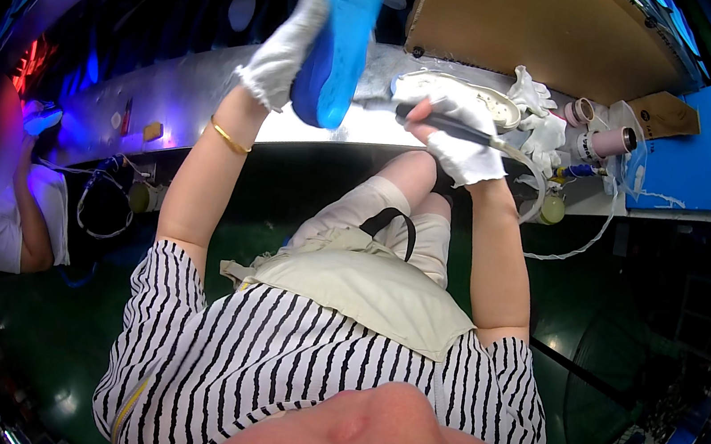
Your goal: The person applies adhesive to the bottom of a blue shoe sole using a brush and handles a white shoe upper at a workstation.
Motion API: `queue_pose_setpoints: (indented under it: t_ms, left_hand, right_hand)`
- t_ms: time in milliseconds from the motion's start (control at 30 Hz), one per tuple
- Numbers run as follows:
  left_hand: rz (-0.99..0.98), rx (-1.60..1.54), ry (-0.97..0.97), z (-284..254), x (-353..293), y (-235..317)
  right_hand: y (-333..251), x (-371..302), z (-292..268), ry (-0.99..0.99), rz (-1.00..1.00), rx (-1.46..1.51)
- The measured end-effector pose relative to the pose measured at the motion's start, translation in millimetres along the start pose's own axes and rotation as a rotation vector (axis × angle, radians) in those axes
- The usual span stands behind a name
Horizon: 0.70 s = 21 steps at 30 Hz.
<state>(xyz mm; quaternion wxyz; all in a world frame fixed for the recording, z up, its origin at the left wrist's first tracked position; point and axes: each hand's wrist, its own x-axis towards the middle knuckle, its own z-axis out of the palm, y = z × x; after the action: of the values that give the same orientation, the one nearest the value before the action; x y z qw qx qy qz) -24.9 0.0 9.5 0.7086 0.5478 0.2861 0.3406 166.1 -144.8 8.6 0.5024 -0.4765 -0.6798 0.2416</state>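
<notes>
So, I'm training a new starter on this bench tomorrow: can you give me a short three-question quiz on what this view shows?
1. True or false: both hands wear white gloves.
2. Which hand holds the blue insole? A) left hand B) right hand C) neither
3. Fill in: the right hand grips a dark ____-shaped tool with a pale hose running from it.

Key:
1. True.
2. A. The left hand holds it up above the metal bench edge.
3. Pen. A white shoe lies on the bench behind that hand.
</notes>
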Motion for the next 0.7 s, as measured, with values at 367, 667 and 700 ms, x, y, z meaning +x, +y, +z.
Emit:
queue_pose_setpoints:
  t_ms: [367, 667, 700]
  left_hand:
    - [-0.302, -0.921, -0.246, -3, -44, -66]
    - [-0.252, -0.791, -0.115, 44, -47, -95]
    - [-0.245, -0.864, -0.120, 43, -48, -95]
  right_hand:
    - [9, -17, 28, 0.367, 0.298, 0.387]
    - [6, -15, 47, 0.265, 0.039, 0.259]
    - [3, -17, 45, 0.224, 0.083, 0.298]
